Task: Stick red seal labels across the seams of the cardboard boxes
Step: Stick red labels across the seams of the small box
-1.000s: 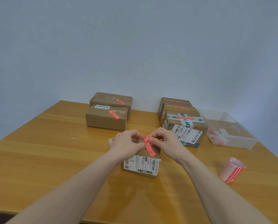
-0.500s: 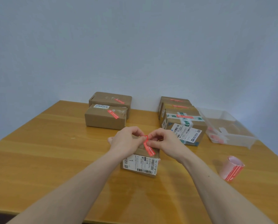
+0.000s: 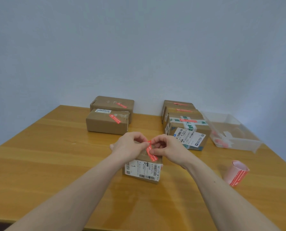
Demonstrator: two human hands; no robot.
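Red seal label [image 3: 151, 151] lies slantwise over the top of the near cardboard box [image 3: 143, 170], mid-table, its upper end lifted. Left hand [image 3: 129, 145] pinches that upper end, fingers curled. Right hand [image 3: 167, 147] has its thumb on the label's middle, other fingers curled above. Two labelled boxes [image 3: 108, 120] sit behind on the left, a stack of three [image 3: 185, 124] behind on the right. Clear plastic bin [image 3: 234, 132] far right. Label roll [image 3: 237, 174] near the right forearm on the wooden table [image 3: 47, 164].

The red seal label [image 3: 151, 151] now lies lower on the nearest box [image 3: 143, 170]. The right hand [image 3: 169, 147] thumb has come down onto it, and the left hand [image 3: 130, 145] still pinches its upper end.
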